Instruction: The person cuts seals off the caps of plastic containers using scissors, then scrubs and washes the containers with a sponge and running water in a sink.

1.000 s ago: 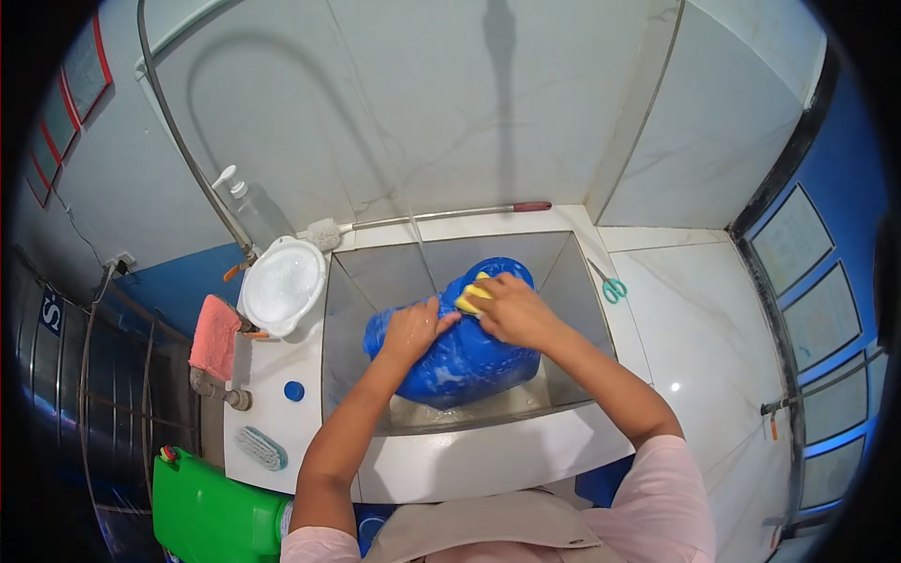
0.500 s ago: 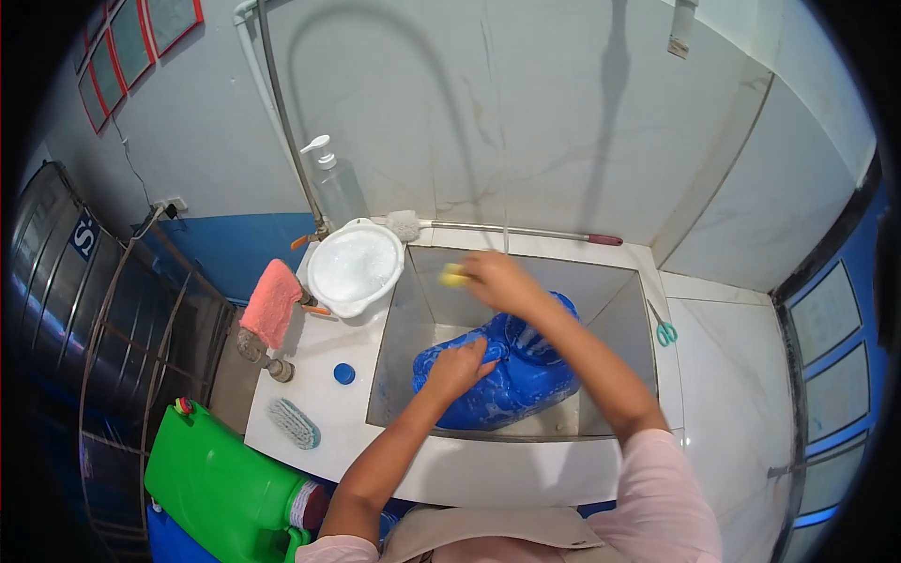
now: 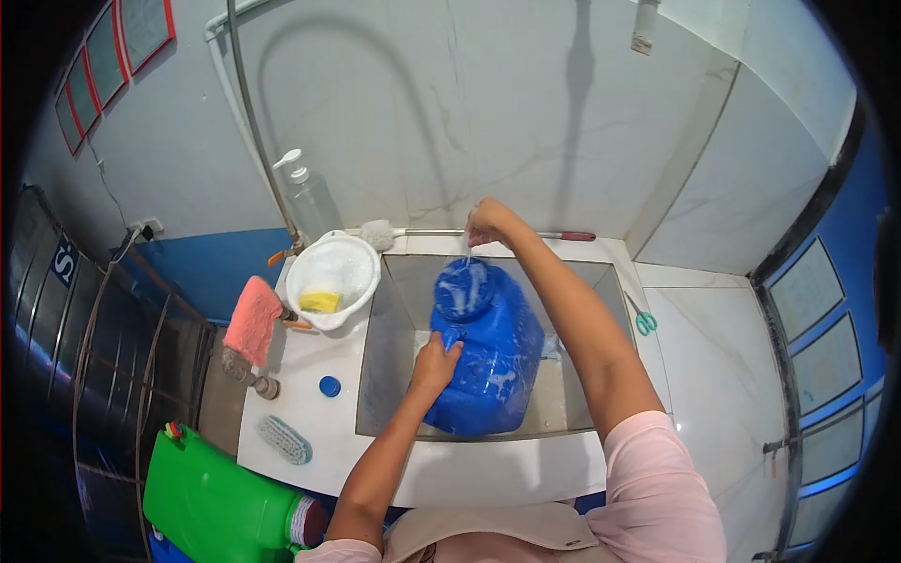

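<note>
A soapy blue jug (image 3: 488, 366) stands tilted in the grey sink (image 3: 380, 375), its round capped top towards the wall. My left hand (image 3: 437, 364) is wrapped round the jug's handle. Above the jug's top, my right hand (image 3: 486, 223) is closed in the thin stream of water; what it holds, if anything, is hidden. In the white basin (image 3: 343, 267) of suds lies a yellow sponge (image 3: 319, 301), at the near edge.
Left of the sink are a blue cap (image 3: 329, 386), a brush (image 3: 284, 440), a pink cloth (image 3: 253, 321) and a pump bottle (image 3: 308, 197). A long-handled brush (image 3: 469, 233) lies behind it, scissors (image 3: 644, 321) right. A green jerrycan (image 3: 216, 493) stands lower left.
The yellow sponge has left my right hand and lies in the basin. My right hand has moved to the water stream. The jug has turned more upright, with my left hand on its handle.
</note>
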`<action>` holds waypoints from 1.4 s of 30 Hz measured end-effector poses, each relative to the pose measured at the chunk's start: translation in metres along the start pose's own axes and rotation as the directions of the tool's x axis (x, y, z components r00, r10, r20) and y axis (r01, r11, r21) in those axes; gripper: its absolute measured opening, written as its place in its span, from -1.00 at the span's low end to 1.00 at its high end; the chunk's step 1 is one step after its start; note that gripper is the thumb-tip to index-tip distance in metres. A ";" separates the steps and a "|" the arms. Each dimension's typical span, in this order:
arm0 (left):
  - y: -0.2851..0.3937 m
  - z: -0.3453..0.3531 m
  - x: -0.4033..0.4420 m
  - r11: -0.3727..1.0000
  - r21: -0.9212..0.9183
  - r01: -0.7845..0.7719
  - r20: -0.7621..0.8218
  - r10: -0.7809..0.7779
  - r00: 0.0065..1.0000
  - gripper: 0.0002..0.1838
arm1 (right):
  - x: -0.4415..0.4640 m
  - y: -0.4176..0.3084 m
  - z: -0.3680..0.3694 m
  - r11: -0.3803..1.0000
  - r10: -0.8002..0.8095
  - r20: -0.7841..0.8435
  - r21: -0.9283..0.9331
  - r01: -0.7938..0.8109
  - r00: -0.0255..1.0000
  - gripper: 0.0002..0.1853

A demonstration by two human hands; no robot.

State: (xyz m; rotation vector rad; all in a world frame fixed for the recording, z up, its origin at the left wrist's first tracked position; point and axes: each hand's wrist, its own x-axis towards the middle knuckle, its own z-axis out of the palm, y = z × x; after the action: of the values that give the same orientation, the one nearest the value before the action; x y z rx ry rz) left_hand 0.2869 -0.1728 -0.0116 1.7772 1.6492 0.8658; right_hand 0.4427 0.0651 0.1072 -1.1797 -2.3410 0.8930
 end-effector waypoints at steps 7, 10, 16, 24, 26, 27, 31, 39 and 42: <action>-0.019 0.012 0.023 0.978 -0.044 0.203 -0.135 -0.207 0.969 -0.54 | -0.011 -0.037 -0.010 0.761 0.580 0.059 0.316 -0.566 0.812 -0.79; -0.024 -0.001 0.038 0.993 -0.017 0.119 -0.043 -0.120 0.992 -0.54 | -0.014 -0.044 -0.015 0.739 0.592 0.117 0.318 -0.595 0.798 -0.79; -0.005 -0.008 0.087 0.924 0.379 -0.051 0.045 0.037 0.998 -0.62 | -0.014 -0.040 -0.019 0.739 0.525 0.230 0.354 -0.573 0.820 -0.78; 0.005 0.061 0.127 0.780 0.543 -0.311 -0.362 0.552 0.751 -0.62 | -0.022 -0.051 -0.018 0.664 0.541 0.196 0.498 -0.558 0.818 -0.80; 0.010 0.064 0.133 0.846 0.310 -0.434 -0.240 0.511 0.826 -0.68 | -0.022 -0.052 -0.014 0.697 0.515 0.169 0.488 -0.525 0.841 -0.79; 0.019 0.059 0.132 0.847 0.312 -0.431 -0.240 0.509 0.827 -0.68 | -0.020 -0.048 -0.013 0.698 0.512 0.172 0.488 -0.525 0.841 -0.79; 0.030 0.054 0.134 0.819 0.218 -0.530 -0.102 0.560 0.822 -0.72 | -0.016 -0.042 -0.013 0.699 0.505 0.159 0.502 -0.509 0.849 -0.84; 0.038 0.038 0.134 0.865 0.022 -0.501 -0.056 0.502 0.863 -0.71 | -0.019 -0.041 -0.007 0.757 0.482 0.100 0.453 -0.471 0.870 -0.87; 0.026 0.024 0.133 0.854 0.231 -0.466 -0.074 0.493 0.867 -0.67 | -0.020 -0.039 -0.004 0.806 0.461 0.038 0.399 -0.437 0.886 -0.89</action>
State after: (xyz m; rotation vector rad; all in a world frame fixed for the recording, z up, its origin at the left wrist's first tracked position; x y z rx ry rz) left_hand 0.3266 -0.0419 0.0040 2.3866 1.4272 1.0765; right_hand 0.4342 0.0327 0.1357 -1.5734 -1.7238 1.3903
